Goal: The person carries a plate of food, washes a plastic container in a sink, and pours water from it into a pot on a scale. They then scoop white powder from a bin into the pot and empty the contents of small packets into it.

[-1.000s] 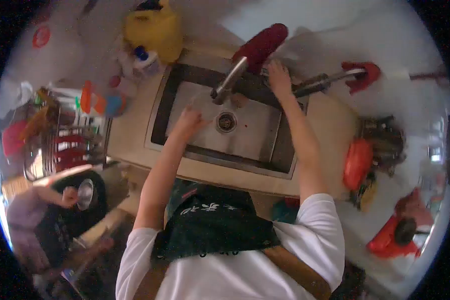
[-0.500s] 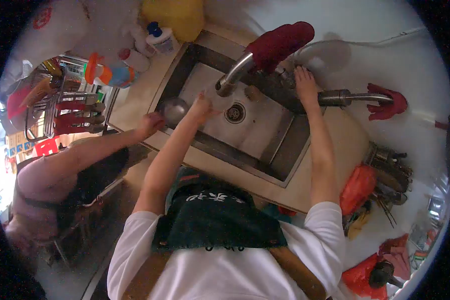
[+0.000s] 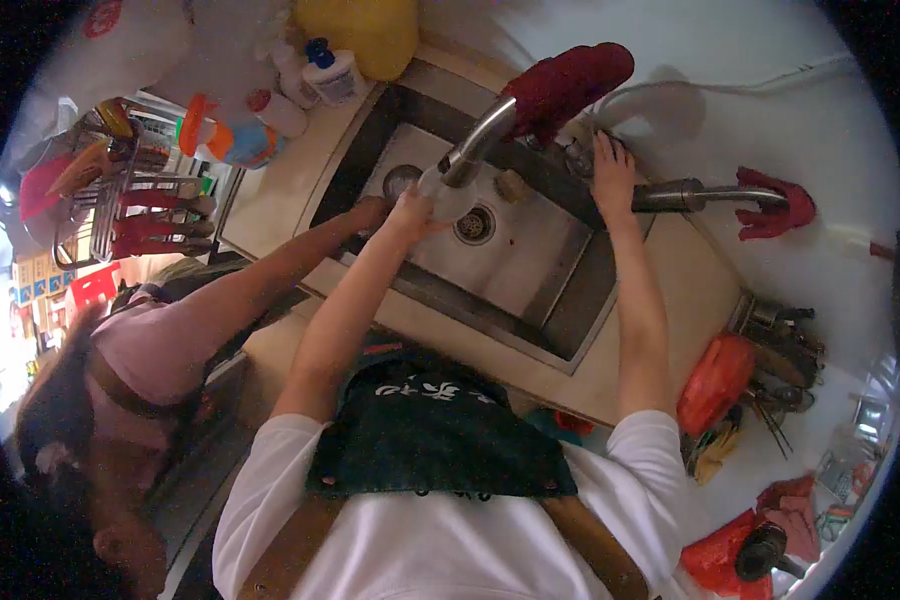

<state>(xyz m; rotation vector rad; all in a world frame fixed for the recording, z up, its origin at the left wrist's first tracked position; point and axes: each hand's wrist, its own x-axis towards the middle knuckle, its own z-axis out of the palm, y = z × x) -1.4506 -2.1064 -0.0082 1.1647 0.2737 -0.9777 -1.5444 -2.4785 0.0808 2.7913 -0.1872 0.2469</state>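
In the head view, my left hand (image 3: 410, 215) is over the sink (image 3: 560, 330), closed on a clear rounded cup (image 3: 446, 198). The cup sits directly below the spout of the faucet (image 3: 478, 142), which has a dark red cloth (image 3: 575, 85) wrapped around it. My right hand (image 3: 613, 172) rests at the sink's back right edge, fingers stretched out beside the metal tap fitting (image 3: 578, 157). From the left, a co-worker's hand (image 3: 370, 214) reaches into the sink near a round metal bowl (image 3: 402, 181). A small brownish piece (image 3: 510, 186) lies close to the drain (image 3: 473, 224).
A second faucet (image 3: 670, 195) stands to the right, with red cloth on its end. Bottles, among them a white pump bottle (image 3: 332, 75), and a yellow container (image 3: 365, 35) line the back left. A wire rack (image 3: 95, 215) of utensils is at left; a red bag (image 3: 717, 380) at right.
My left hand has moved slightly right and up, bringing the cup under the spout. The co-worker's hand has reached further into the sink, and the metal bowl has moved right and away from me.
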